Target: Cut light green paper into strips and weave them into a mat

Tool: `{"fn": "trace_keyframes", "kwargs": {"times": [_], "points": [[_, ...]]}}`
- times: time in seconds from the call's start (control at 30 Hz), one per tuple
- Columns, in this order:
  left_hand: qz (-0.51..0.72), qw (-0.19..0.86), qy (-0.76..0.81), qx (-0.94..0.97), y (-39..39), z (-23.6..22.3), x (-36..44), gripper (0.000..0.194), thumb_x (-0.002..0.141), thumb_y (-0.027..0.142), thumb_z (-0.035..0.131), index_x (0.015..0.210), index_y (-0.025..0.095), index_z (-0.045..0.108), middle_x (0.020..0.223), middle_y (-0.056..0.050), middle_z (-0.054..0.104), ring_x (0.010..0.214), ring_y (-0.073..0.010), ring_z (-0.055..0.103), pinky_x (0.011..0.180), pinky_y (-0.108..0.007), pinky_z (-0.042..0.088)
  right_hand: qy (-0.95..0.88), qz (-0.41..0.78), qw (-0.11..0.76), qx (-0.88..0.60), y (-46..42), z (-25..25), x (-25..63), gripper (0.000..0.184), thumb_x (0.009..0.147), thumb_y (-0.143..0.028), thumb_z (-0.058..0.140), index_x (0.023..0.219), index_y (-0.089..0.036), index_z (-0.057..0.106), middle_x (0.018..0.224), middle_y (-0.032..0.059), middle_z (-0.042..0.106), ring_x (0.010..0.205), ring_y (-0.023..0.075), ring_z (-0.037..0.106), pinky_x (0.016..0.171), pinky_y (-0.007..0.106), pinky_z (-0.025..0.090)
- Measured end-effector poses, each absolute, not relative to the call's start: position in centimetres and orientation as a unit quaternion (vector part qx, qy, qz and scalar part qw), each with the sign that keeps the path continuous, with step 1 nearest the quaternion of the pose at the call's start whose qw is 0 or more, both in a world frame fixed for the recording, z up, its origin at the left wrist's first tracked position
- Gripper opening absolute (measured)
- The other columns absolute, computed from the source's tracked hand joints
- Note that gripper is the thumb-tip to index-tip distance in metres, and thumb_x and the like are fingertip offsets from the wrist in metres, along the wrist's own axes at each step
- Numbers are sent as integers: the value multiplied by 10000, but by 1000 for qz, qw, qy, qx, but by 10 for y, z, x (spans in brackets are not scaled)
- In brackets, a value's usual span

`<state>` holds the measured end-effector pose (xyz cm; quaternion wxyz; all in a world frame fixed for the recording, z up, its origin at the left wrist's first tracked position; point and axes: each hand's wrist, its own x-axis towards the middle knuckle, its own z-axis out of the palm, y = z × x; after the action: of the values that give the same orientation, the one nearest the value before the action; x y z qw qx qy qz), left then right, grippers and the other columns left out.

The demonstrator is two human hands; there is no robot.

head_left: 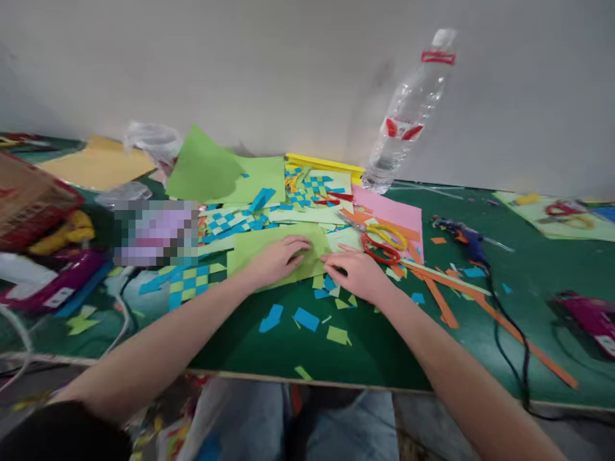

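A light green sheet of paper (250, 253) lies in front of me on the table, over other papers. Across its middle rests my left hand (283, 259), fingers stretched out and pressing on the sheet. At the sheet's right edge my right hand (355, 272) has its thumb and forefinger closed on the paper. Scissors with red and yellow handles (384, 243) lie just beyond the right hand. Blue and green woven paper strips (230, 221) spread behind the sheet, with another checkered piece (189, 282) to its left.
A tall plastic bottle (408, 121) leans at the wall. On the right are a glue gun (468, 240) with a black cord, orange strips (442, 301) and a purple stapler-like object (589, 317). Paper scraps (306, 319) litter the front. A blurred-out device (156, 234) lies left.
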<state>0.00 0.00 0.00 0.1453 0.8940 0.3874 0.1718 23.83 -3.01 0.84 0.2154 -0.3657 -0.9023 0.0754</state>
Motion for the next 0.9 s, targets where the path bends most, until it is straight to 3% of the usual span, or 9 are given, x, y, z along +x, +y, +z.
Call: {"fn": "trace_keyframes", "kwargs": {"times": [0.3, 0.7, 0.8, 0.9], "points": [[160, 144, 401, 890, 1, -2, 0, 315, 990, 278, 393, 1241, 208, 571, 1366, -64, 561, 1292, -208, 496, 1116, -405, 393, -914, 75, 200, -346, -33, 12, 245, 285, 993, -288, 433, 1047, -233, 707, 1174, 44, 732, 1092, 192, 685, 1115, 442, 419], [160, 132, 405, 890, -2, 2, 3, 304, 977, 242, 400, 1210, 185, 587, 1340, -77, 571, 1259, -214, 513, 1104, -405, 406, -906, 88, 184, -372, -32, 19, 254, 289, 986, -340, 463, 1102, -210, 692, 1221, 53, 708, 1203, 223, 610, 1148, 505, 355], [153, 139, 408, 889, -3, 5, 3, 305, 974, 240, 405, 1213, 189, 587, 1353, -75, 562, 1259, -222, 519, 1098, -417, 414, -904, 57, 193, -378, -30, 22, 261, 292, 980, -348, 465, 1140, -226, 677, 1198, 60, 714, 1190, 236, 613, 1144, 526, 345], [148, 152, 420, 882, -4, 6, 2, 325, 982, 270, 401, 1247, 193, 572, 1382, -73, 543, 1262, -230, 522, 1091, -418, 423, -870, -7, 229, -436, -24, 25, 275, 293, 969, -340, 458, 1111, -215, 682, 1107, 84, 733, 1106, 259, 639, 1077, 518, 403]]}}
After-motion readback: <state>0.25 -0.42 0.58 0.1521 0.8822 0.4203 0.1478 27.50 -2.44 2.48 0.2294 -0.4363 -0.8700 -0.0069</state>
